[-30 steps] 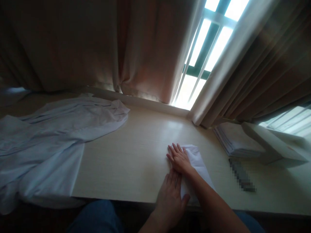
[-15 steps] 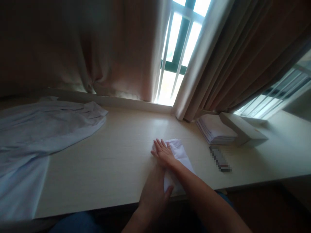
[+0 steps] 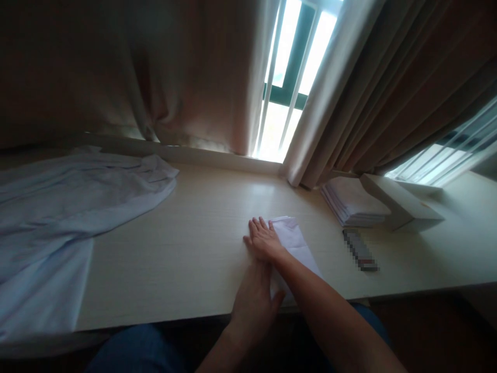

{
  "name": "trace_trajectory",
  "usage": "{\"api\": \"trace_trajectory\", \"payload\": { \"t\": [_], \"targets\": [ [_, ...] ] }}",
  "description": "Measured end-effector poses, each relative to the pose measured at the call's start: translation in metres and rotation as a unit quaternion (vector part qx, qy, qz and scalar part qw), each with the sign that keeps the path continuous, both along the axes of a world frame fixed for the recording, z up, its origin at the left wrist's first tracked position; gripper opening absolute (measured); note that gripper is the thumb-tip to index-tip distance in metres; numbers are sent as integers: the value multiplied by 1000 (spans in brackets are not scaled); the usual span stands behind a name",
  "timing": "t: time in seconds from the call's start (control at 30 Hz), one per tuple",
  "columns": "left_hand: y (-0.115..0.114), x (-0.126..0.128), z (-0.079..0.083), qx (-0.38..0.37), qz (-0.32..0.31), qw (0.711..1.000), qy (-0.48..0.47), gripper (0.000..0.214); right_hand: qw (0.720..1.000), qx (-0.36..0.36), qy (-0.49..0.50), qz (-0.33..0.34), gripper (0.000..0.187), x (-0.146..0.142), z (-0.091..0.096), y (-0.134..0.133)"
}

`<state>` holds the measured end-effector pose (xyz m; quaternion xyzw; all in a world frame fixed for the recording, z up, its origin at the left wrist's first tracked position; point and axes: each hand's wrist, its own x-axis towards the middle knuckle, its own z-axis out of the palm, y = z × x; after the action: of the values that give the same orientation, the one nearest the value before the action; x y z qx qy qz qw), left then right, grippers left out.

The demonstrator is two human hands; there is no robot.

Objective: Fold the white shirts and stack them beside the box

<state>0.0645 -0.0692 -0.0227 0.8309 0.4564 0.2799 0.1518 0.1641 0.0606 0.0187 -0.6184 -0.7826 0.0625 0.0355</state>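
A folded white cloth (image 3: pixel 295 241) lies on the pale wooden table (image 3: pixel 202 243), running from its middle toward the near edge. My right hand (image 3: pixel 264 239) lies flat on the cloth's far left part, fingers stretched out. Nearer the table's edge, my left hand (image 3: pixel 254 300) rests flat along the cloth's left side, fingers extended and thumb out toward the cloth. Neither hand grips anything.
A large pale blue garment (image 3: pixel 66 207) is spread over the table's left part and hangs over the near edge. A stack of folded white cloths (image 3: pixel 351 204) and a white box (image 3: pixel 399 204) sit at the right. Curtains (image 3: pixel 186 77) and a window stand behind.
Both hands stay flat on the folded cloth in about the same pose. Only the camera view has shifted, first to the right and then slightly back.
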Motion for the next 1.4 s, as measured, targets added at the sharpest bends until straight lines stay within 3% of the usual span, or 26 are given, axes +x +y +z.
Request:
{"api": "trace_trajectory", "payload": {
  "t": [0.2,0.33,0.5,0.57,0.7,0.9,1.03,1.13,1.23,1.4],
  "targets": [
    [-1,0,0,27,10,999,38,74,1000,0,12,-19,68,-8,-5,9],
    [-1,-2,-1,40,11,997,60,74,1000,-22,21,-7,70,-4,6,8],
    [-2,-3,-2,27,18,996,79,73,995,87,9,-45,68,34,18,-10],
    [-3,-3,-2,22,19,996,82,73,993,86,-8,-80,70,55,14,-15],
    [-3,-4,-1,23,16,996,87,72,994,4,-6,-105,74,79,-3,-10],
    [-6,-3,0,15,18,996,82,75,989,-1,20,-144,80,72,-25,5],
    [-6,-5,14,-3,27,998,62,73,990,17,20,-141,80,70,-32,4],
    [10,-5,30,-1,47,997,53,66,991,35,16,-131,81,65,-36,2],
    [41,-8,39,44,65,995,57,67,992,43,3,-121,78,50,-38,-1],
    [85,-23,18,97,101,984,107,71,994,46,1,-96,75,25,-39,-7]
  ]
}}
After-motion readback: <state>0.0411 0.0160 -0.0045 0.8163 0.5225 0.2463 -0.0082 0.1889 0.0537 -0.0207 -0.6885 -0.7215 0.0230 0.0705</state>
